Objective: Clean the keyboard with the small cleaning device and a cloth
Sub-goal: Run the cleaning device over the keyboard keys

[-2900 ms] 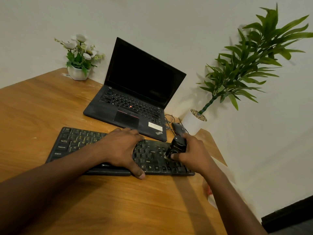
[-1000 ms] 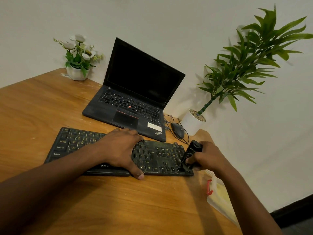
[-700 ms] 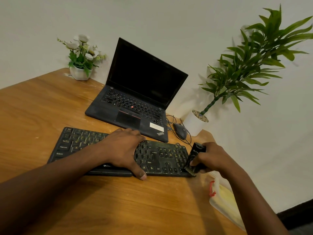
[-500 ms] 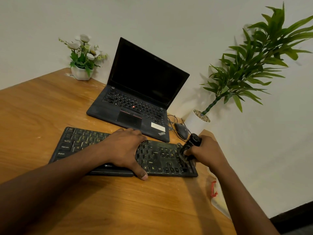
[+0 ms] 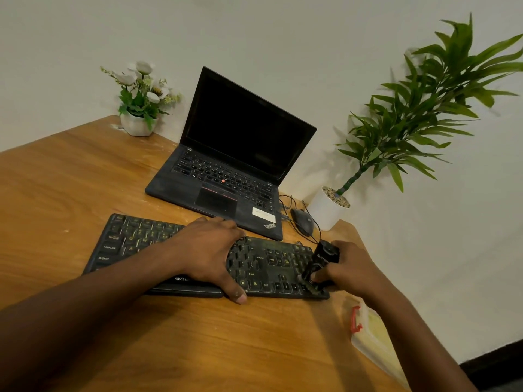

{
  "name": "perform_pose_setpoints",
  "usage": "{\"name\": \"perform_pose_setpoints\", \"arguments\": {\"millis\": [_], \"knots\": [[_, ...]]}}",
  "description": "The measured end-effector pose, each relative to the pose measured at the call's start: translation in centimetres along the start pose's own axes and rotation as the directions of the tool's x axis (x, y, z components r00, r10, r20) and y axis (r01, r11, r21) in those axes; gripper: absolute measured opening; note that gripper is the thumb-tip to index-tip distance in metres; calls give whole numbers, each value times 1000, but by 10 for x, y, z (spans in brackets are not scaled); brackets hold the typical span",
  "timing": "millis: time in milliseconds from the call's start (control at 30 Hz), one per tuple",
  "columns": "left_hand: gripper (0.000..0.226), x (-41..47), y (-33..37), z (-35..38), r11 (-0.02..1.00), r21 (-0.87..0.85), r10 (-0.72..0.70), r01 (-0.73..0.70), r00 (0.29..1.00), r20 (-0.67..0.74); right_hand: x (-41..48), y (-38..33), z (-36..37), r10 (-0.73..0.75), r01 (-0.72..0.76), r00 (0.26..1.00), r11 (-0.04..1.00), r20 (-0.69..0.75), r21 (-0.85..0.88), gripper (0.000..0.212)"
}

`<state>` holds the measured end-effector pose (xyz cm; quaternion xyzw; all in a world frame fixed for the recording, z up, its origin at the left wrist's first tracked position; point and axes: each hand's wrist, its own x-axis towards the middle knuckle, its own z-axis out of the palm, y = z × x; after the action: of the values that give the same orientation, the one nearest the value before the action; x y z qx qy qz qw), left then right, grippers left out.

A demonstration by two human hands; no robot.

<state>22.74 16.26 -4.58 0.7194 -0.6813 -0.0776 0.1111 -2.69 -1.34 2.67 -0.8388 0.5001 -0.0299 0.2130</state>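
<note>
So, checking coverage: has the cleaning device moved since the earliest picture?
Yes. The cleaning device has moved right along the keyboard, reaching its right end.

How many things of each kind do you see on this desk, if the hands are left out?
Potted plants: 2
Laptop: 1
Keyboard: 1
Mouse: 1
Cleaning device: 1
Clear plastic container: 1
Total: 7

Keyboard [image 5: 266, 264]: front centre of the counter [image 5: 85, 179].
Laptop [image 5: 226, 176]: just behind the keyboard.
Mouse [image 5: 302, 224]: right of the laptop, behind the keyboard's right end.
Potted plant [image 5: 327, 212]: just right of the mouse.
Flower pot [image 5: 137, 124]: far left corner.
Left hand [image 5: 209, 250]: on the keyboard's middle.
Right hand [image 5: 351, 267]: keyboard's right end, holding the cleaning device [image 5: 322, 258] on the keys.
Right edge: possibly a plastic container [image 5: 368, 332], nearer than the keyboard.
</note>
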Motion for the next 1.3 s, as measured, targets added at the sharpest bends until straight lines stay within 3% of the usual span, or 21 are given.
{"name": "perform_pose_setpoints", "arguments": {"millis": [300,633,867,1000,1067,1300], "knots": [[134,-1,0,0,1000,-6,6,-6,1000,-11,-2,23,-13,84,-84,990,996,-110,5,35],[134,0,0,0,1000,-14,3,-3,1000,-13,32,-7,15,-75,33,930,992,-361,-122,38],[137,1,-2,3,1000,-11,-5,5,1000,-12,32,-32,26,-184,147,945,977,-271,-153,54],[137,2,-2,3,1000,-20,-19,19,1000,0,18,-43,23,-170,188,963,980,-209,66,73],[137,-1,0,1,999,-23,-30,30,1000,6,11,-45,18,-160,190,966,972,-200,137,71],[144,-16,7,-14,997,-17,-69,69,997,39,-17,-56,17,-240,263,955,957,-175,121,84]]}}
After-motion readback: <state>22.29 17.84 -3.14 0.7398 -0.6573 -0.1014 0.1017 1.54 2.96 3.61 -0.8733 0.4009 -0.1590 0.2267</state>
